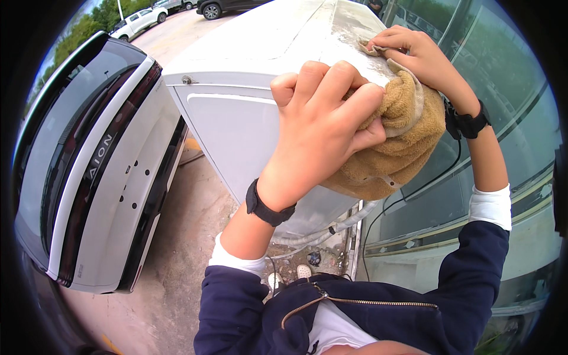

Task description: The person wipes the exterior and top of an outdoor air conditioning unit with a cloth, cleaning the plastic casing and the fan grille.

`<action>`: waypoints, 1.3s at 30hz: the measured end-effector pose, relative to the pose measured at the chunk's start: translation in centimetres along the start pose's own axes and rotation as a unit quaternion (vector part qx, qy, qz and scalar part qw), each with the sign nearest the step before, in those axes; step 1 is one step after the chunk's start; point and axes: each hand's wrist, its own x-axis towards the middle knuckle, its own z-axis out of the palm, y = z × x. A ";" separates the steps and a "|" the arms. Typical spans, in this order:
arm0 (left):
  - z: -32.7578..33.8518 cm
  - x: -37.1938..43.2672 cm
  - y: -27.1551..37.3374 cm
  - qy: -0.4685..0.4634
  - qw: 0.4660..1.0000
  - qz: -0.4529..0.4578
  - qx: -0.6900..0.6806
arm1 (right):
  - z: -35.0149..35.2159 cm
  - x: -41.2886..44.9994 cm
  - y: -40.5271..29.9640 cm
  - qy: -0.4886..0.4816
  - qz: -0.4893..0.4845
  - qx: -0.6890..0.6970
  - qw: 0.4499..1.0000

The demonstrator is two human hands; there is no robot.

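Note:
A tan terry cloth towel (412, 128) hangs bunched over the near right corner of a white metal cabinet (230, 128), which looks like an outdoor air-conditioning unit. My left hand (328, 106) grips the towel's left part, with its fingers curled into the folds. At the far right, my right hand (408, 53) pinches the towel's upper edge between thumb and fingers, over the cabinet top. Brown dirt marks the cabinet's top surface (350, 22) beyond the hands. Each wrist wears a black strap.
A white car (120, 164) is parked at the left. Glass panels (501, 88) stand close on the right. A wrapped pipe (346, 224) and a black cable (399, 199) run below the towel. More vehicles (142, 20) stand in the back.

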 end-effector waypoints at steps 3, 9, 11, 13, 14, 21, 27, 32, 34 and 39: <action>0.2 0.2 0.6 0.011 1.000 -0.017 0.024 | 0.1 1.1 1.3 0.006 0.042 -0.095 0.995; 0.1 0.2 0.6 0.000 0.999 -0.020 0.040 | 0.5 1.7 2.4 0.011 -0.004 -0.055 0.998; 0.1 0.1 0.7 -0.005 0.999 -0.022 0.040 | 0.3 1.4 1.9 0.002 -0.023 -0.037 0.999; -0.1 0.2 0.8 -0.010 0.999 -0.020 0.037 | 0.0 1.2 0.7 -0.024 -0.009 -0.042 0.999; -0.2 0.3 0.9 -0.009 0.999 -0.019 0.039 | -0.1 1.0 0.5 -0.023 -0.011 -0.043 0.999; -0.2 0.3 1.0 -0.012 0.999 -0.027 0.043 | -2.1 -2.3 -5.3 -0.075 -0.011 -0.072 0.994; -0.4 0.5 1.3 -0.021 0.999 -0.025 0.040 | -2.2 -3.9 -4.7 -0.061 -0.042 0.006 0.997; -0.3 0.5 1.2 -0.024 0.999 -0.015 0.027 | -1.6 -2.4 -1.7 -0.028 0.022 -0.063 0.997; -0.4 0.5 1.1 -0.020 0.999 -0.016 0.037 | -1.2 -0.8 0.1 -0.026 0.053 -0.074 0.996; 0.0 0.7 0.9 -0.009 0.999 -0.010 0.040 | -0.3 0.5 2.8 -0.007 0.009 -0.131 0.991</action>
